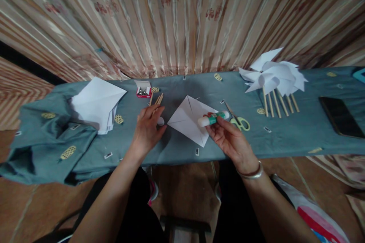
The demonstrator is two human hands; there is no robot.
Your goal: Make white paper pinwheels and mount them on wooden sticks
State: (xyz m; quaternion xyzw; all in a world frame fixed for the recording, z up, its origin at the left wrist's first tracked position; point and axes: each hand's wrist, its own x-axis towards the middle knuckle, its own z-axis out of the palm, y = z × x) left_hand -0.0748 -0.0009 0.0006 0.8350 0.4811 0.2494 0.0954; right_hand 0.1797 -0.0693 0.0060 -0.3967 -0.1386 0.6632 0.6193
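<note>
My right hand (232, 136), with a silver bracelet at the wrist, grips a white glue stick with a green label (213, 119). It holds the stick level above a square sheet of white paper (186, 119). That sheet shows crease or cut lines running in from its corners. My left hand (148, 127) is low over the cloth, left of the sheet, with thumb and fingers apart. A small round white piece, cap-like (160, 121), shows between them; a firm grip on it is not visible. Just beyond the fingers lie several thin wooden sticks (159, 99).
Green-handled scissors (241, 123) lie right of the sheet. White paper pinwheels (275, 78) on sticks are at back right, a dark phone (342, 115) farther right. Stacked white paper (98, 102) is on the left, near a small red box of metal pieces (144, 91). Grey-green cloth (171, 155) covers the table.
</note>
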